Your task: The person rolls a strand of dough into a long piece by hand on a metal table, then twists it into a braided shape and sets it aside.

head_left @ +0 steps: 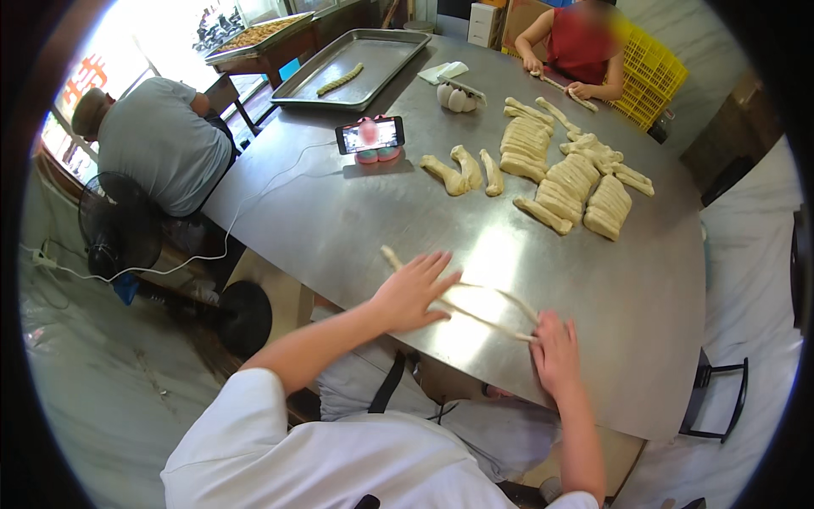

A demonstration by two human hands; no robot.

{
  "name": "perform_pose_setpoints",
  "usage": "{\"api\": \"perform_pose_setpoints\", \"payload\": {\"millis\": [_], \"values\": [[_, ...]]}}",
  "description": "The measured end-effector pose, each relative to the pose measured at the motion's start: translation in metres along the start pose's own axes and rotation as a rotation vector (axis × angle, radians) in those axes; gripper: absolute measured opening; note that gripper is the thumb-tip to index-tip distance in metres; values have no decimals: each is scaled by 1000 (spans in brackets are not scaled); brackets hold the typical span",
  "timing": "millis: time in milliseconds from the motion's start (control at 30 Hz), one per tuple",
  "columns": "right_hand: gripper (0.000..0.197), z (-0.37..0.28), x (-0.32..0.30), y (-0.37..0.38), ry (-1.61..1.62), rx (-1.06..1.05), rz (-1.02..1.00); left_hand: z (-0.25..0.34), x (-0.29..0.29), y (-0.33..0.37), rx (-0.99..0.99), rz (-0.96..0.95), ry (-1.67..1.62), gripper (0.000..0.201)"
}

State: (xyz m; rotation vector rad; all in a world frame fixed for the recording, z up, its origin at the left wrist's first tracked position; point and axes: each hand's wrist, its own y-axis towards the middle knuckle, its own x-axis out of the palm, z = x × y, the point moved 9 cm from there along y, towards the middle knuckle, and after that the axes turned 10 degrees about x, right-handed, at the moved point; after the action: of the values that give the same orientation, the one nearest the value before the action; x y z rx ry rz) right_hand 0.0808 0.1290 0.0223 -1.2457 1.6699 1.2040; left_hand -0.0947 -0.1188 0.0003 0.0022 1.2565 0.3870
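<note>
Dough (487, 320) in a thin, doubled rope lies near the close edge of the metal surface (297, 229), between the left hand (415, 293), spread flat over it and gripping nothing, and the right hand (555, 348), whose fingers meet its other end (pinching or merely resting, I cannot tell). Beyond them, thick pale strips (566, 188) lie packed side by side toward the right, with a lit phone (370, 136) propped to their left. Farther off, a tray (365, 64) holds one twisted piece (341, 79), and a co-worker in red (585, 42) handles another rope (558, 84).
</note>
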Motion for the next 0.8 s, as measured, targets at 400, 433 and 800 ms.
{"api": "perform_pose_setpoints", "payload": {"millis": [400, 433, 800], "values": [[20, 11, 3, -3, 59, 83, -11, 8, 11, 8, 37, -24, -9, 85], [23, 28, -1, -1, 147, 211, -107, 27, 6, -7, 12, -12, 56, 84], [22, 12, -3, -10, 85, 75, -13, 24, 12, 8, 46, -8, 30, 85]]}}
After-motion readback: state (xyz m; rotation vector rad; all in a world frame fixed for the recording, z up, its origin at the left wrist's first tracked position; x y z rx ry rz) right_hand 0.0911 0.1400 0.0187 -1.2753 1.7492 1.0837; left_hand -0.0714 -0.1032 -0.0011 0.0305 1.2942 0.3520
